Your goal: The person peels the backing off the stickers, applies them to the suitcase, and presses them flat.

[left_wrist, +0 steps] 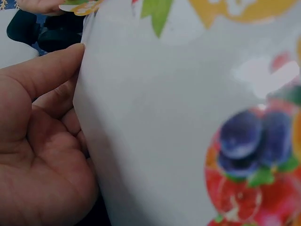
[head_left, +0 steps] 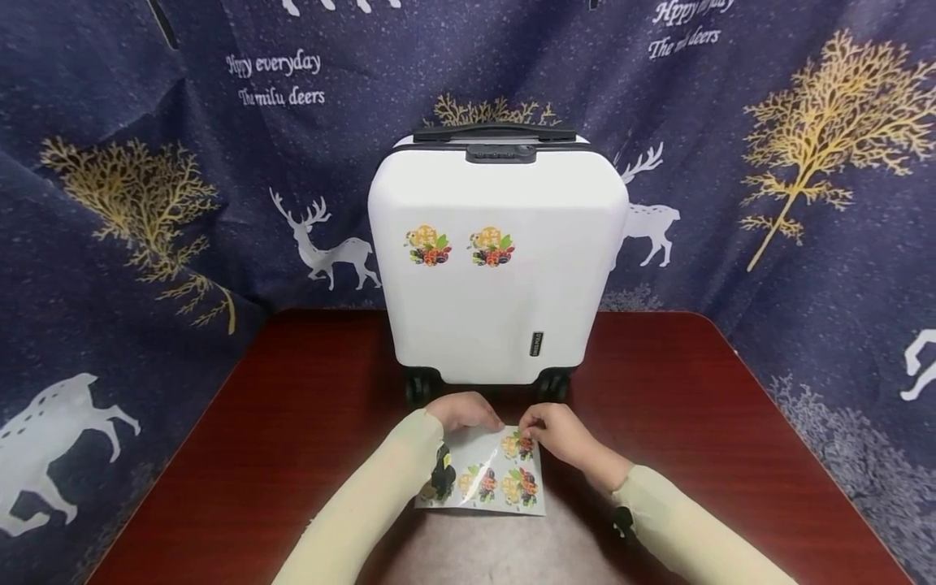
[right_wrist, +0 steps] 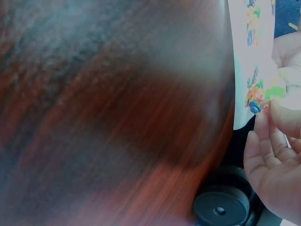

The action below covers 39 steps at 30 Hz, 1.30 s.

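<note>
A white sheet of fruit stickers [head_left: 475,445] is held above the front of the table, before the suitcase. My left hand [head_left: 466,410] grips its far edge; in the left wrist view the thumb [left_wrist: 59,66] lies along that edge and the other fingers curl behind. At the sheet's far right corner, my right hand [head_left: 563,432] pinches a fruit sticker [right_wrist: 257,98] between thumb and forefinger. That sticker looks partly lifted, though how far is hard to tell. More fruit stickers [head_left: 521,486] show along the sheet's near side.
A white suitcase [head_left: 490,313] with black wheels [head_left: 553,385] stands upright behind both hands. Two fruit stickers [head_left: 427,246] are on its upper front. The reddish-brown table [head_left: 307,414] extends to either side, and a dark blue deer-patterned cloth [head_left: 307,162] hangs behind.
</note>
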Tool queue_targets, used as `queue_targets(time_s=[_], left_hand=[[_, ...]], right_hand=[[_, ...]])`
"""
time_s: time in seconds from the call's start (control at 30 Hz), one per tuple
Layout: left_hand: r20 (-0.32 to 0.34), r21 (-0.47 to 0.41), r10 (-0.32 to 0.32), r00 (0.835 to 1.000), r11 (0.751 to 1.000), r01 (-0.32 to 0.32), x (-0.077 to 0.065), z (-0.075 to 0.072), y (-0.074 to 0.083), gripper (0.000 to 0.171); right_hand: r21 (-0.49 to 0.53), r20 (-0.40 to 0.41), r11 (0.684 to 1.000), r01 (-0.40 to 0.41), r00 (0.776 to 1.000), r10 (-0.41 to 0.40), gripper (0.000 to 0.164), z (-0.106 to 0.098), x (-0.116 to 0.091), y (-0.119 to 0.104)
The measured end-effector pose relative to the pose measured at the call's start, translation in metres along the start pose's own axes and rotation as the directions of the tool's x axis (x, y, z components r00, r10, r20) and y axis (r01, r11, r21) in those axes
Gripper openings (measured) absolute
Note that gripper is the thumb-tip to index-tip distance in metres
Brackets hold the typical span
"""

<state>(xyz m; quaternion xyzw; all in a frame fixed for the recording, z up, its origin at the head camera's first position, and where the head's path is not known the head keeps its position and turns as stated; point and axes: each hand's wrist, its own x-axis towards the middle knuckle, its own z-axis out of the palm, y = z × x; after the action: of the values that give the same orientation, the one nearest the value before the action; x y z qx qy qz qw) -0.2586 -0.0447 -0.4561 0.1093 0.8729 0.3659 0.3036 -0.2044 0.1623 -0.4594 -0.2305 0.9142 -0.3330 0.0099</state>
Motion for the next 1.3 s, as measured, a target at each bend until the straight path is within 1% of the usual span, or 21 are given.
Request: queue_targets(time_s=[0.2, 0.4, 0.63, 0.7, 0.9, 1.13, 1.3], left_hand=[[-0.003, 0.009, 0.012, 1.000, 1.000, -0.012, -0.001, 0.000, -0.001, 0.026], [-0.010, 0.013, 0.015, 1.000, 1.000, -0.015, -0.003, 0.001, 0.000, 0.023], [0.022, -0.039, 0.012, 1.000, 0.999, -0.012, -0.003, 0.001, 0.000, 0.022], [0.024, -0.042, 0.011, 1.000, 0.999, -0.010, -0.002, 0.001, 0.000, 0.022], [0.017, -0.012, -0.002, 1.000, 1.000, 0.002, -0.001, 0.002, 0.000, 0.022], [0.010, -0.007, -0.002, 1.000, 1.000, 0.002, 0.000, 0.003, 0.000, 0.021], [0.007, 0.007, 0.003, 1.000, 1.000, -0.003, -0.001, 0.003, 0.001, 0.021]], right_hand=[[0.024, 0.013, 1.000, 0.008, 1.000, -0.009, 0.014, -0.001, -0.002, -0.001], [0.076, 0.036, 0.997, 0.024, 0.999, -0.027, 0.010, -0.006, -0.005, 0.000], [0.092, 0.051, 0.996, 0.008, 0.999, -0.012, 0.007, -0.010, -0.009, 0.002], [0.099, 0.055, 0.995, -0.001, 0.998, -0.004, 0.007, -0.011, -0.010, 0.001], [0.099, 0.057, 0.995, -0.006, 0.998, 0.001, 0.007, -0.013, -0.013, 0.003], [0.157, 0.077, 0.987, -0.037, 0.997, 0.026, 0.007, -0.013, -0.015, 0.003], [0.175, 0.083, 0.984, -0.040, 0.996, 0.026, 0.007, -0.013, -0.016, 0.002]])
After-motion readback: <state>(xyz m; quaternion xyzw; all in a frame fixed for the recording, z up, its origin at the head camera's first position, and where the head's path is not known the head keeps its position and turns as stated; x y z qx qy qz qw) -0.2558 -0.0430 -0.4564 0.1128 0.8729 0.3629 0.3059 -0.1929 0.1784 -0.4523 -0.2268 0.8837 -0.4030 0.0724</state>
